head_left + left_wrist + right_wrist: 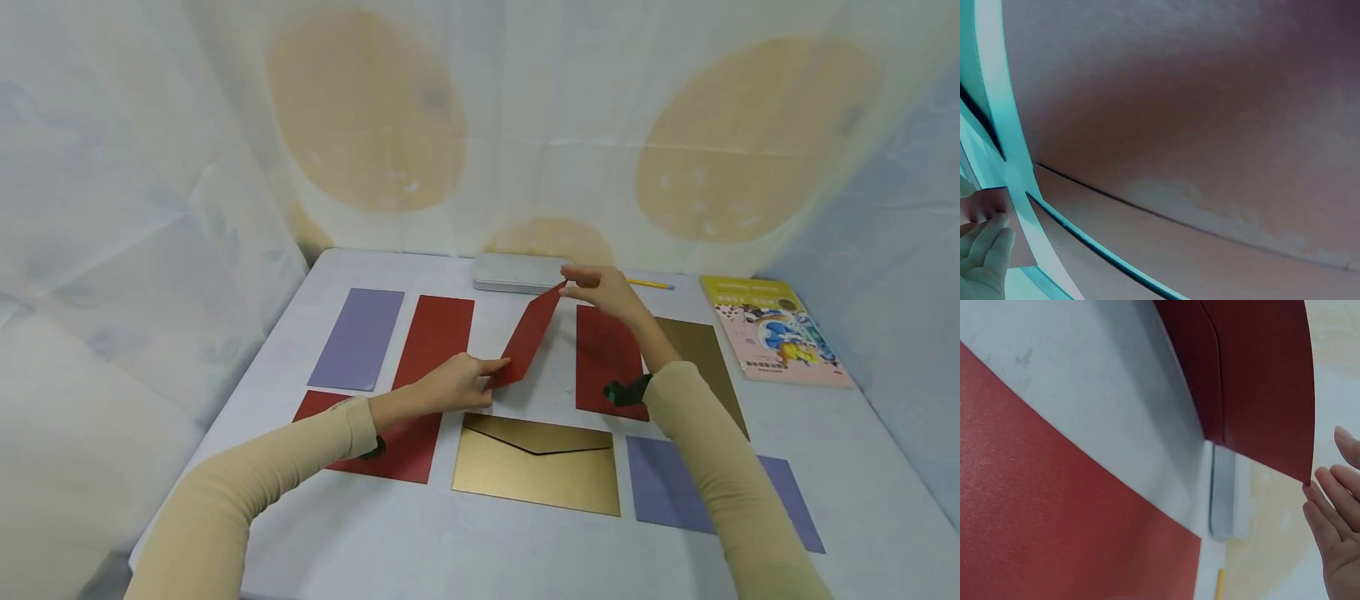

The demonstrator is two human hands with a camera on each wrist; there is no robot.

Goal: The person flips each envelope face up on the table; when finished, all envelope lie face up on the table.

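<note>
A red envelope (531, 333) is held tilted over the middle of the table, its far end raised. My left hand (459, 383) pinches its near end, index finger lying along the upper face. At the raised far corner, fingertips of my right hand (600, 290) touch the envelope; in the right wrist view the fingers of that hand (1338, 515) are nearly straight and the thumb stands apart. The flap line of the raised envelope (1266, 381) shows there too. A gold envelope (536, 471) lies flap up in front, and another red envelope (609, 358) lies below my right hand.
Left lie a purple envelope (356, 337), a red one (444, 329) and another red one (405, 454) partly under my left arm. Right are a dark gold envelope (697, 358), a purple one (667, 483), and a book (780, 333). Behind sit a grey case (513, 273) and yellow pencil (648, 283).
</note>
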